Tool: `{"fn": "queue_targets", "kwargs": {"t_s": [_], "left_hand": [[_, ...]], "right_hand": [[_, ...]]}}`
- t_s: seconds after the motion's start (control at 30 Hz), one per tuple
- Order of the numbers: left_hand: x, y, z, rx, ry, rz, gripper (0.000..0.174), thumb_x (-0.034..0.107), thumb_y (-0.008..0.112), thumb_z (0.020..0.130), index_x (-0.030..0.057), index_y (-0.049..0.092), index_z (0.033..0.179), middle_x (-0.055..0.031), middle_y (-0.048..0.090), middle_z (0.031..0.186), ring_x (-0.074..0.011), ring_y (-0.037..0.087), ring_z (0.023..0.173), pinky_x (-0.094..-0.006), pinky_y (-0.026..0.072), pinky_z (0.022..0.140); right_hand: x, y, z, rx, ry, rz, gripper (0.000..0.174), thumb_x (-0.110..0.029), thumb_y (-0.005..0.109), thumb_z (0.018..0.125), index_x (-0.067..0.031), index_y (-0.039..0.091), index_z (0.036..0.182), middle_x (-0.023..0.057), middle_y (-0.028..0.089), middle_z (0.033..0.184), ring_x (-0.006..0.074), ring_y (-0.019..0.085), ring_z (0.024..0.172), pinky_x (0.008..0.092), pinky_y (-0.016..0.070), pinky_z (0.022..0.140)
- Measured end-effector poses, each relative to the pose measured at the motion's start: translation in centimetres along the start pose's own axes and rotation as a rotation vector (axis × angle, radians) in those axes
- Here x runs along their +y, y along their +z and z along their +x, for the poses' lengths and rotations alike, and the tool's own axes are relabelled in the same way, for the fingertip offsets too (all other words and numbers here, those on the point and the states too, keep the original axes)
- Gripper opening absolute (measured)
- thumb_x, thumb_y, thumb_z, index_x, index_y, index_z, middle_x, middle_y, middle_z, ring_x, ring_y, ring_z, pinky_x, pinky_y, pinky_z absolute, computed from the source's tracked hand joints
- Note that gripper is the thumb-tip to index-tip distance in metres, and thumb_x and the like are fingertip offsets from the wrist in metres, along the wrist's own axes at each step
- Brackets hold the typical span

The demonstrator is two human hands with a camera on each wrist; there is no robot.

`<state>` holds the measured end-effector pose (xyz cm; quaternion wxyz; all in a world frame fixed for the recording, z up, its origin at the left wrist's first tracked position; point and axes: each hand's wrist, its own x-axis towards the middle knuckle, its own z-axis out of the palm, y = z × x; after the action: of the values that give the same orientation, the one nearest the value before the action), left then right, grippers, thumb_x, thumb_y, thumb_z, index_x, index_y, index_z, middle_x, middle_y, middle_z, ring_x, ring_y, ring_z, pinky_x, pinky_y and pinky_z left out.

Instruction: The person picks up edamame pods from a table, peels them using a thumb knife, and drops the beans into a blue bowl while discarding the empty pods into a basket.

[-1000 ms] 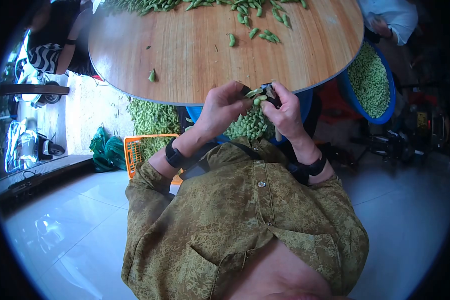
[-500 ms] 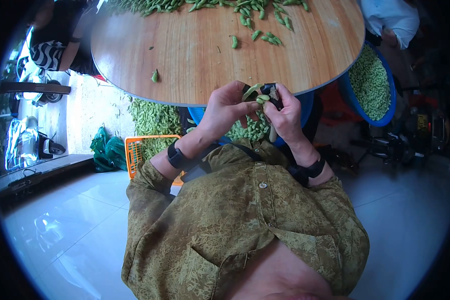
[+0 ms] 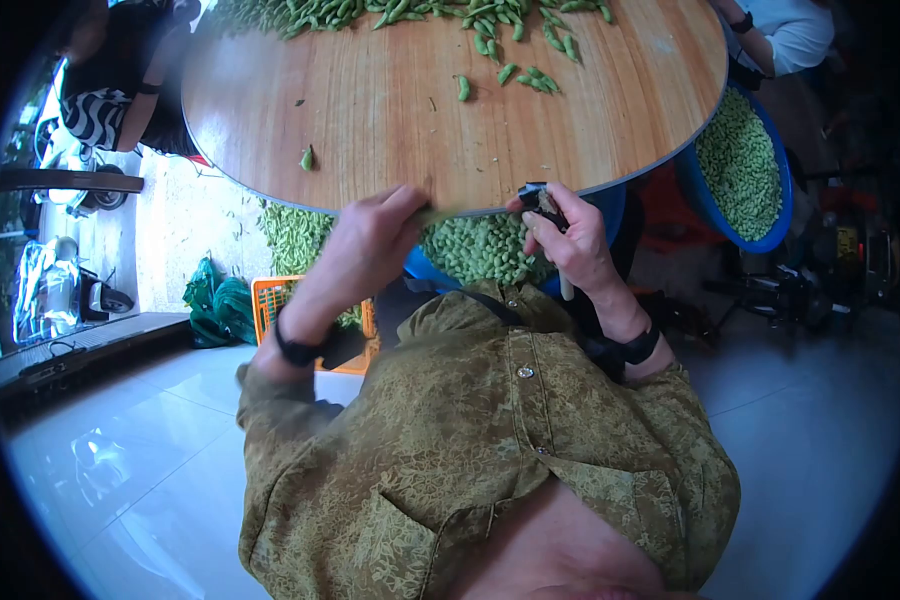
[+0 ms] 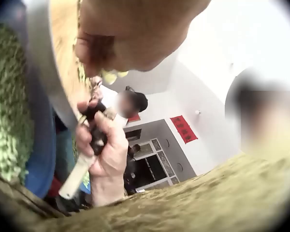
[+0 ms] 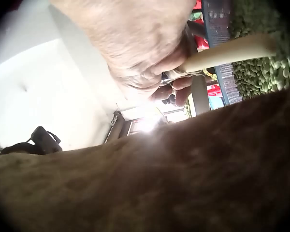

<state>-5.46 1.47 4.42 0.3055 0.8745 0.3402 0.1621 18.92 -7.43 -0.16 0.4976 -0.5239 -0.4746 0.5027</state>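
At the table's point(image 3: 390, 120) near edge, a green pod point(image 3: 442, 212) is being pinched by the left hand point(image 3: 370, 245), a pale-handled tool point(image 3: 567, 288) is being gripped by the right hand point(image 3: 575, 240); shelling seemingly being done, the pod's discarding likely being called for next.

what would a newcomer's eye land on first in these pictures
The big round wooden table fills the top of the head view, with green pods heaped along its far edge. Just below its near edge sits a blue tub full of shelled beans, and over it the right hand grips a pale-handled tool while the left hand is blurred beside it.
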Motion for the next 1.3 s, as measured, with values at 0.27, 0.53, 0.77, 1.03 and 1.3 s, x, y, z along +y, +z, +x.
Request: {"fn": "queue_targets", "kwargs": {"t_s": [0.27,0.53,0.77,1.03,1.3], "left_hand": [[-2.7,-5.2,4.4,-0.097,0.131,0.357,0.02,0.008,0.064,0.081,0.0064,0.065,0.101,-0.0126,0.063,0.087,-0.0315,0.061,0.086,-0.042,0.0497,0.074],[-6.6,0.1,16.0,0.073,0.566,0.4,0.02,0.002,0.057,0.077,0.0063,0.063,0.096,-0.0102,0.06,0.094,-0.0308,0.055,0.093,-0.0394,0.0465,0.081],[-5.2,2.2,14.4,0.136,0.348,0.16,0.011,0.007,0.059,0.081,0.003,0.061,0.092,-0.0101,0.061,0.088,-0.0298,0.059,0.08,-0.0357,0.0491,0.071],[0.6,3.1,8.3,-0.202,-0.267,-0.979,0.016,0.015,0.06,0.093,-0.0006,0.062,0.095,0.0012,0.057,0.069,-0.0042,0.05,0.058,-0.0197,0.0378,0.05],[-0.1,5.1,6.6,-0.09,-0.279,-1.089,0.012,0.011,0.057,0.095,-0.0004,0.061,0.097,0.0015,0.057,0.073,-0.0044,0.048,0.058,-0.0187,0.0349,0.049]], "right_hand": [[0.2,-0.4,0.6,-0.122,0.008,0.096,0.032,-0.011,0.05,0.09,0.002,0.051,0.119,0.0057,0.061,0.088,0.0053,0.05,0.064,0.0208,0.0421,0.055],[0.8,-0.9,0.6,-0.075,0.041,0.302,0.024,-0.015,0.048,0.096,-0.0006,0.047,0.115,0.0108,0.061,0.093,0.007,0.052,0.064,0.0182,0.0388,0.047],[0.7,-1.0,1.1,-0.063,-0.003,0.415,0.033,-0.021,0.048,0.099,0.0002,0.046,0.124,0.0099,0.06,0.091,0.0067,0.052,0.065,0.0174,0.0375,0.046],[-0.6,0.3,1.7,-0.052,-0.055,0.451,0.043,-0.024,0.043,0.102,-0.0015,0.039,0.139,0.0053,0.059,0.082,0.0042,0.045,0.054,0.0169,0.0359,0.044],[-0.6,1.0,1.3,-0.125,0.093,0.682,0.047,-0.025,0.044,0.101,-0.003,0.037,0.142,0.0099,0.058,0.083,0.0065,0.046,0.058,0.0167,0.0372,0.044]]}}
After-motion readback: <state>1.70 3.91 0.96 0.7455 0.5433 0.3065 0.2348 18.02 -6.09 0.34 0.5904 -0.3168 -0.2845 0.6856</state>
